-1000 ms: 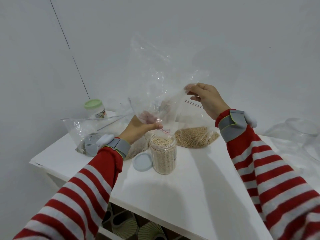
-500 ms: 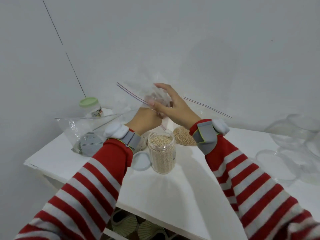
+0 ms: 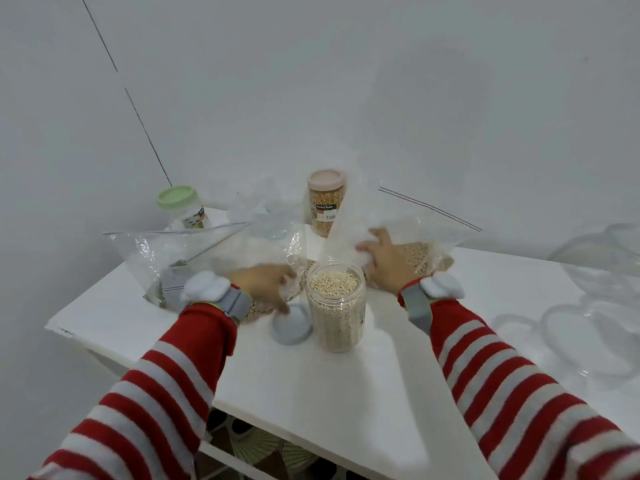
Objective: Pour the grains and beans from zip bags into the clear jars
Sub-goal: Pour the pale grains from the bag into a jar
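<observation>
An open clear jar (image 3: 335,306), full of pale grains, stands at the middle of the white table (image 3: 346,393). Its grey lid (image 3: 292,325) lies flat against its left side. My left hand (image 3: 266,287) is blurred, low over the table just left of the jar, fingers near the lid and some crinkled plastic. My right hand (image 3: 389,263) is behind the jar on the right, holding the empty zip bag (image 3: 349,230) down over a zip bag of grains (image 3: 426,252).
A pink-lidded jar of corn (image 3: 325,206) and a green-lidded jar (image 3: 180,206) stand at the back. A large zip bag (image 3: 173,254) lies at the left. Clear bowls and lids (image 3: 595,271) sit at the right. The table's front edge is close below.
Both hands dropped from above the jar to table height, bringing the empty bag down behind the jar. The hands moved apart, left one toward the lid, right one onto the grain bag.
</observation>
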### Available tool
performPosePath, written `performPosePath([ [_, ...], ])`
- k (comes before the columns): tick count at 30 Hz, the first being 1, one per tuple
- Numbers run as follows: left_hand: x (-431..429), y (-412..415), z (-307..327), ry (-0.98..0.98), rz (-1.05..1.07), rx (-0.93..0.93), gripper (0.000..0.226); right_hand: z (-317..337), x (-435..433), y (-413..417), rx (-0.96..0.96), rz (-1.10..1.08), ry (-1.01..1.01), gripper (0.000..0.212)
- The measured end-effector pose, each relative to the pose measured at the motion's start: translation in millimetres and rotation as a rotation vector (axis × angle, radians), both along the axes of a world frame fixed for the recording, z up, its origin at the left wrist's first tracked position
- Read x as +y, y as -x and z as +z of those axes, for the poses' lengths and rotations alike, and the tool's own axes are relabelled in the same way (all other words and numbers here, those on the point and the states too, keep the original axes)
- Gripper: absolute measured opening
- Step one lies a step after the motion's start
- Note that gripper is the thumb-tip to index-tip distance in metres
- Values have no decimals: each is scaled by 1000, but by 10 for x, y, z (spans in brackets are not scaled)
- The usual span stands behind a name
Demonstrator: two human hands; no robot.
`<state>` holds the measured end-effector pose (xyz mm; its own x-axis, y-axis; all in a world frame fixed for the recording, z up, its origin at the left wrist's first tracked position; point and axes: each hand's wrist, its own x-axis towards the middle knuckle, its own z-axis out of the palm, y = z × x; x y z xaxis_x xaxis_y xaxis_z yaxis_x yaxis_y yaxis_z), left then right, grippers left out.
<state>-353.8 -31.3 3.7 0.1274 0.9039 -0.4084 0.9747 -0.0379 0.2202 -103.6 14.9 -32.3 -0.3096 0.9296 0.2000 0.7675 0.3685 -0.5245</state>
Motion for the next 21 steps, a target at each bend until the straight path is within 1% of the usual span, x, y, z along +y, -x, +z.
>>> performPosePath([
  [1, -22, -11, -165, 63, -29, 70, 86, -116, -55, -16, -169, 51, 89, 49],
  [2, -37, -21, -312, 81, -50, 113, 97, -197, -100, -41, -272, 104, 173, 58],
  [3, -62, -45, -427, 79, -62, 153, 106, -245, -159, -69, -308, 155, 266, 67],
  [5, -111, -96, -581, 36, -84, 232, 115, -281, -304, -118, -314, 241, 423, 85],
  [7, -134, -144, -629, 0, -116, 287, 113, -308, -441, -107, -340, 270, 513, 109],
  [8, -123, -154, -656, -3, -124, 295, 110, -316, -502, -85, -316, 263, 528, 121],
  [9, -123, -166, -645, 1, -135, 298, 107, -331, -542, -55, -236, 243, 538, 129],
  [10, -115, -164, -638, 16, -135, 285, 104, -351, -577, -22, -111, 221, 548, 132],
  [12, -101, -118, -566, 29, -89, 214, 101, -433, -624, 30, 133, 182, 522, 125],
  [13, -101, -85, -478, 10, -47, 158, 100, -496, -638, 45, 209, 159, 489, 121],
  [14, -87, -35, -362, -41, -2, 100, 98, -556, -651, 56, 258, 143, 457, 118],
  [17, -101, 68, 124, -323, 168, -68, 100, -687, -676, 81, 320, 117, 375, 109],
  [18, -134, 55, 291, -397, 188, -150, 99, -706, -685, 90, 351, 114, 363, 105],
  [19, -194, -16, 470, -424, 160, -234, 94, -718, -697, 106, 381, 107, 352, 100],
  [20, -249, -126, 615, -396, 102, -296, 89, -725, -717, 127, 405, 94, 341, 97],
  [21, -305, -278, 737, -331, 28, -312, 84, -741, -735, 145, 422, 73, 332, 95],
])
